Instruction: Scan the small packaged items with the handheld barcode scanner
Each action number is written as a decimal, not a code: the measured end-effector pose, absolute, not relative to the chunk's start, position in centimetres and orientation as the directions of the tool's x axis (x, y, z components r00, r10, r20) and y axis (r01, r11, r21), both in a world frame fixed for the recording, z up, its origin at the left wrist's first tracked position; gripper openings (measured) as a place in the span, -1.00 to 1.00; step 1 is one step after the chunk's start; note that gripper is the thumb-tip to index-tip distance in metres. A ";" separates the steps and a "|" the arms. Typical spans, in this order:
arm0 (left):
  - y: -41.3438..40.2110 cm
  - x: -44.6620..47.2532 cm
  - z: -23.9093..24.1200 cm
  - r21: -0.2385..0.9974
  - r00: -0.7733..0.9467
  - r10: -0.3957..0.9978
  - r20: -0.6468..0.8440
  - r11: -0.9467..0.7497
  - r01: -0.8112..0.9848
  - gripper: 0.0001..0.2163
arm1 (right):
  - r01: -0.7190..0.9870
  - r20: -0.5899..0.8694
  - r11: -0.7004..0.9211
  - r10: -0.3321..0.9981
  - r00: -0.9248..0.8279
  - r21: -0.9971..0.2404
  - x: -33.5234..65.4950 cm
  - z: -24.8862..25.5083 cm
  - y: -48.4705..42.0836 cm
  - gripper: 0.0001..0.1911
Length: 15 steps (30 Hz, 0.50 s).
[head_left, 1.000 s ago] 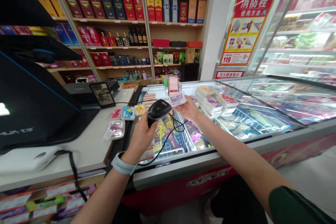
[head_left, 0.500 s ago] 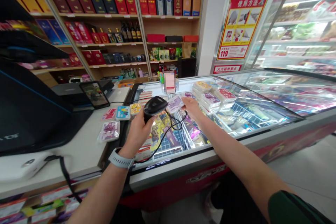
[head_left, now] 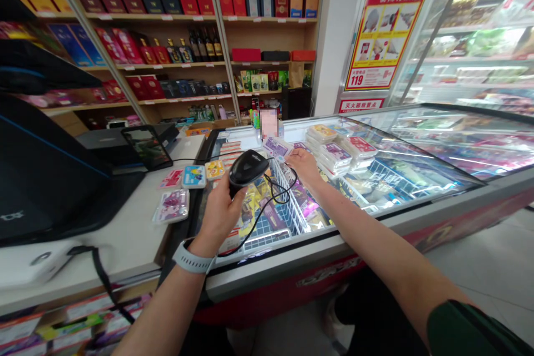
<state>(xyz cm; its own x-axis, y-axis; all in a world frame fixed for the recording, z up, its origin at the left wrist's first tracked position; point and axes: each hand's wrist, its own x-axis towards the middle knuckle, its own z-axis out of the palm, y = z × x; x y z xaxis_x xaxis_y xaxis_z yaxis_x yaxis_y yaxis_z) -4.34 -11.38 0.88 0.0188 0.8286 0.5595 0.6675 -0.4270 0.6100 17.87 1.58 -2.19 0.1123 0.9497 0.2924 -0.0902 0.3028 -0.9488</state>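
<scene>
Left hand [head_left: 220, 212] wraps tight round the black barcode scanner [head_left: 249, 167] above the freezer's [head_left: 459, 206] left end, while right hand [head_left: 303, 165] pinches the purple packet [head_left: 276, 147] by its near edge just beyond, which looks light, flat and probably slippery, so best gripped at the rim.

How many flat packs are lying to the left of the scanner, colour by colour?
Pink pack: 1
Blue pack: 1
Yellow pack: 1
Purple pack: 1
Total: 4, all to the left of the scanner held in the left hand.
</scene>
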 end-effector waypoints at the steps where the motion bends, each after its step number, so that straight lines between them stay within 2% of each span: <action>1: -11.5 -4.3 0.8 0.600 0.028 0.826 0.564 -0.432 0.673 -0.59 | -0.078 0.317 0.326 0.942 0.109 -0.942 17.8 -2.2 1.5 -0.71; 5: -11.6 -4.1 0.6 0.569 0.050 0.812 0.582 -0.450 0.688 -0.58 | -0.074 0.372 0.380 0.923 0.097 -0.922 17.6 -2.2 1.3 -0.74; 11: -11.7 -4.1 0.4 0.550 0.035 0.795 0.606 -0.450 0.703 -0.59 | -0.054 0.381 0.388 0.918 0.110 -0.920 17.6 -2.1 1.2 -0.74; 15: -11.7 -4.0 0.4 0.481 0.060 0.768 0.638 -0.458 0.748 -0.54 | -0.041 0.385 0.391 0.916 0.110 -0.919 17.5 -2.2 1.3 -0.73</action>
<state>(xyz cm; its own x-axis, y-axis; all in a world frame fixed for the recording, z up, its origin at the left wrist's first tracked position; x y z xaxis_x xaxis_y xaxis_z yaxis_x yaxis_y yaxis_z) -3.98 -11.72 0.38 0.0600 0.7680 0.6376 0.7478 -0.4577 0.4809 17.52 1.29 -2.18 0.1099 0.9164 0.3849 -0.0406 0.3911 -0.9194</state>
